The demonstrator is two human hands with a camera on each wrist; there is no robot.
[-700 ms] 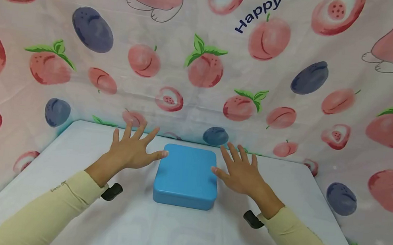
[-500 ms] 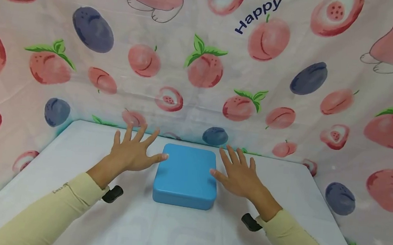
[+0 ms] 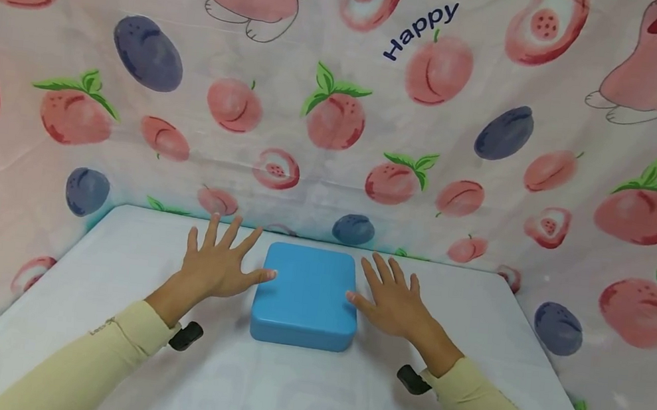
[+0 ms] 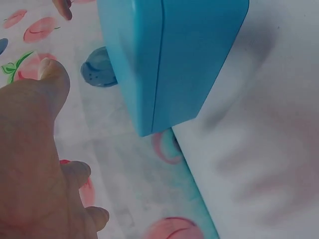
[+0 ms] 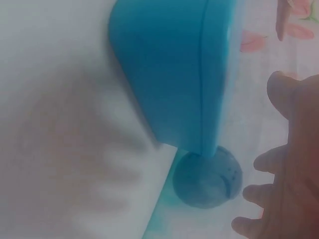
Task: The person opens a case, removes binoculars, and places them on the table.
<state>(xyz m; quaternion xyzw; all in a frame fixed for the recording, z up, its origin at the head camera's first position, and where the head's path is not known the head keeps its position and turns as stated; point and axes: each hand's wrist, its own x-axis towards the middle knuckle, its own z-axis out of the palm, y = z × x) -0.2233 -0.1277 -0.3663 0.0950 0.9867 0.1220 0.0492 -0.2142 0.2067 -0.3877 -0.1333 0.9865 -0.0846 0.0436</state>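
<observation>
A blue square box [image 3: 307, 293] with rounded corners and a lid seam sits near the middle of the white table. My left hand [image 3: 216, 269] hovers at its left, fingers spread, the thumb over the lid's left edge in the head view. On the other side my right hand [image 3: 396, 304] hovers likewise, its thumb by the lid's right edge. In the left wrist view a gap shows between the box [image 4: 149, 59] and the left thumb. The right wrist view also shows the right hand [image 5: 294, 164] apart from the box [image 5: 169, 69]. Neither hand holds anything.
The white table [image 3: 284, 394] is bounded at the back and sides by a cloth [image 3: 283, 120] printed with peaches and plums. A small black device [image 3: 186, 336] is strapped under the left wrist, and another black device [image 3: 413, 380] under the right.
Both hands have lowered slightly, still spread beside the box. The head view has shifted a little to the right. The box has stayed in place on the table.
</observation>
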